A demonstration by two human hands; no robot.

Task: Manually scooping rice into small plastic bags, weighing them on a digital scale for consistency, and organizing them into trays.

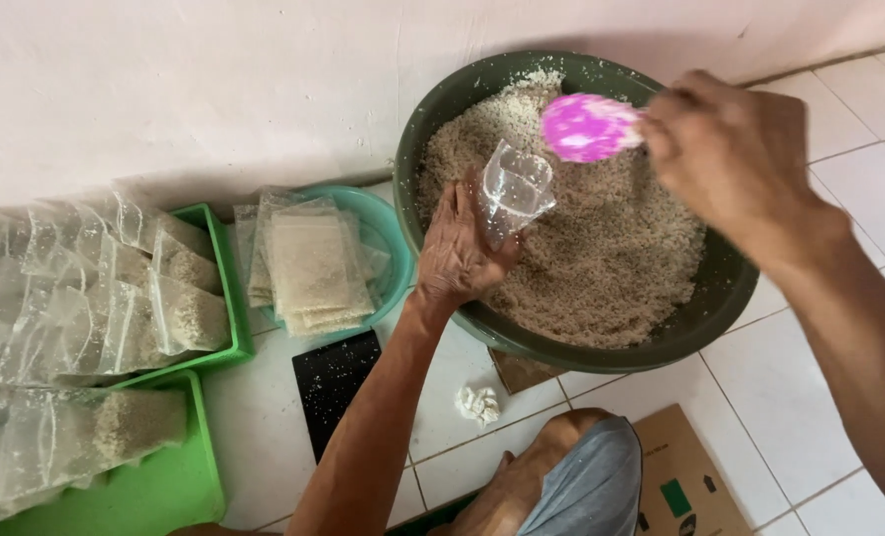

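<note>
Far left, two bright green plastic trays (226, 288) sit against the wall, heaped with small clear plastic bags partly filled with pale grain (115, 298); they lie overlapping on their sides, stacked loosely. Just right of them a shallow teal plastic bowl (388, 233) holds a pile of flatter filled packets (308, 263), kept within easy reach of the big basin. In front of it a flat black rectangular slab (335, 382) rests on the white tiled floor (264, 427), flecked with spilled grains, and a small white crumpled lump (479, 404) lies near it.

The person's left hand (459, 253) rests on the near rim of the large dark green round basin (730, 288), fingers pinched closed on a small clear plastic bag (514, 189), its mouth held open and upward over the heap of beige grain (591, 228), so anything that drops falls back in. The right hand (735, 149) is closed around the handle of a pink-and-white plastic scoop (586, 127), poised just above and beside the bag's mouth. A brown cardboard box (685, 481) lies at the lower right, beside the person's knee.
</note>
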